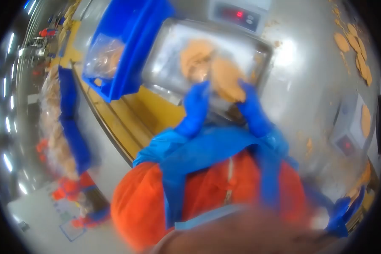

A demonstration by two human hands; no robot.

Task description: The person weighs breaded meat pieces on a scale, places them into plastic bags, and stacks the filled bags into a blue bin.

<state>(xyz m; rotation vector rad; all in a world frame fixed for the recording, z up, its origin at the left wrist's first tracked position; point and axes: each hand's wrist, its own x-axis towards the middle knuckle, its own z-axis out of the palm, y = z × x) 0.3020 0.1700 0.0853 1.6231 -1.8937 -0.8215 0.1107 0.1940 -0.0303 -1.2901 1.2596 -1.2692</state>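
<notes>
Both my hands wear blue gloves over a metal tray (165, 40) and look blurred. My right hand (250, 103) is closed on the lower right edge of a flat, tan, oval piece (226, 78). At the left side of that piece is my left hand (196, 103), its fingers smeared by motion, so its grip is unclear. Another tan piece, or several overlapping (197, 57), lies just beyond my left hand, partly under a shiny clear film. A scale display with red digits (237, 16) stands behind the tray.
A blue crate (129, 46) with a clear bag of tan pieces (106, 57) stands left of the tray. Several tan pieces (355, 46) lie at the far right, near another scale (349, 127). People in orange and blue (74, 188) are at the lower left.
</notes>
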